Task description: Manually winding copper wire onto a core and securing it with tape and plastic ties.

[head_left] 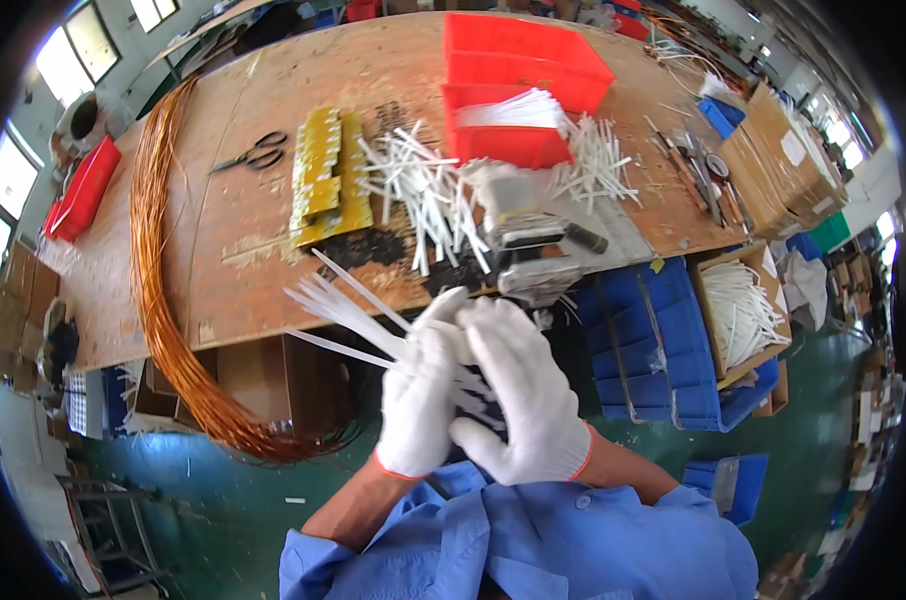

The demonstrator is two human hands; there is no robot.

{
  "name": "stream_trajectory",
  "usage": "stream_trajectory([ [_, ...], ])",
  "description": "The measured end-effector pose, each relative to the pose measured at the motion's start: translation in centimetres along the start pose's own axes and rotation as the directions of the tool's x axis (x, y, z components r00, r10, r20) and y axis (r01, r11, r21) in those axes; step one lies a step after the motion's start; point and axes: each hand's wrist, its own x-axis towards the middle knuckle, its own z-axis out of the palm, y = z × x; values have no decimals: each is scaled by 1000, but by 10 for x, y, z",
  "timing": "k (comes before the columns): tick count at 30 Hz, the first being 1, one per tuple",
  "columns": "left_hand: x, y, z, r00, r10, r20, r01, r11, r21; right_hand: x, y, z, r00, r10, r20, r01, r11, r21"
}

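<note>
Two gloved hands: my left hand [419, 405] is curled around a bundle of white strips [351, 315]; my right hand [525, 390] has its fingers stretched out and thumb apart, laid over the bundle's other side, and I cannot tell how hard it presses
Bundle's place: between my palms, close to the near edge of the surface [241, 215], the long ends fanning toward ten o'clock, other white ends showing in the gap between my hands
Strip weight: light, I judge, since they look thin and narrow
Strip stiffness: springy along the length, I would say; the free ends hold out fairly straight, yet a hard pinch might crease them
Glove contact: the strips look smooth, so single ones could slide out of the knit if I hold loosely
Best hold: around the middle of the bundle, all strips gathered together, with the other palm tapping or steadying the ends
Loose strips [403, 172]: heaped near twelve o'clock, crossing one another, so I would take hold of those a few at a time
Red bin [513, 148]: just past twelve o'clock, with more strips inside
Carton [709, 318]: between two and three o'clock, filled with similar strips
</note>
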Motion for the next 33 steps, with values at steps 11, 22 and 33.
stream_trajectory([
  [11, 136, -20, 139, 984, 157, 90, -177, 936, 305, 89, 162, -120, 991, 118, -59, -132, 922, -365],
  [22, 218, -10, 24, 928, 354, -114, -224, 776, 590, 253, 372, -92, 872, 105, 478, 330, 595, -733],
  [33, 225, 42, -142, 737, 675, 6, 10, -19, 1000, 161, 353, -125, 959, 250, -135, -273, 942, -197],
])
